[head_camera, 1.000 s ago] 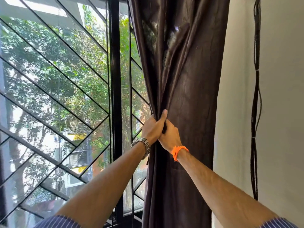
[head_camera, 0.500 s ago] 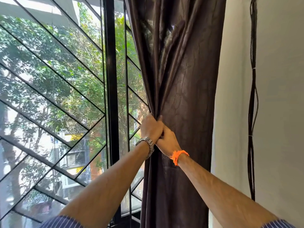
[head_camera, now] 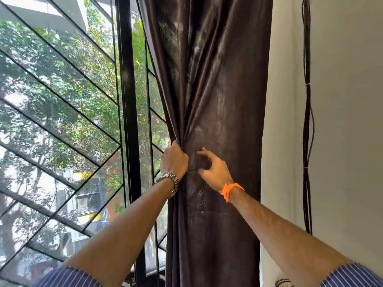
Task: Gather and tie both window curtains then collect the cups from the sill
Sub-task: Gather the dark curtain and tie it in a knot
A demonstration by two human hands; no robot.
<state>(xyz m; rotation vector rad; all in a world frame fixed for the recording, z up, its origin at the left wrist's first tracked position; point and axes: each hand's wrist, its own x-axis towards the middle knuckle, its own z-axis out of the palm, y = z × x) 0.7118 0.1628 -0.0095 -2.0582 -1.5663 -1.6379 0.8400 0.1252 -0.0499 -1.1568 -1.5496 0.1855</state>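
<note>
A dark brown curtain [head_camera: 217, 90] hangs gathered at the window's right side, against the wall. My left hand [head_camera: 174, 161], with a metal watch on the wrist, grips the curtain's left edge, bunching the folds at mid height. Just to its right, my right hand [head_camera: 213, 169], with an orange band on the wrist, hovers in front of the cloth with fingers loosely curved and spread, holding nothing. No cups or sill can be seen.
A window [head_camera: 62, 121] with black diagonal bars and a thick black upright frame [head_camera: 128, 121] fills the left. A white wall [head_camera: 342, 141] is at the right, with black cables [head_camera: 306, 121] hanging down it.
My right hand has let go of the curtain and drawn away from my left hand, opening its fingers. My left hand keeps its grip on the bunched edge.
</note>
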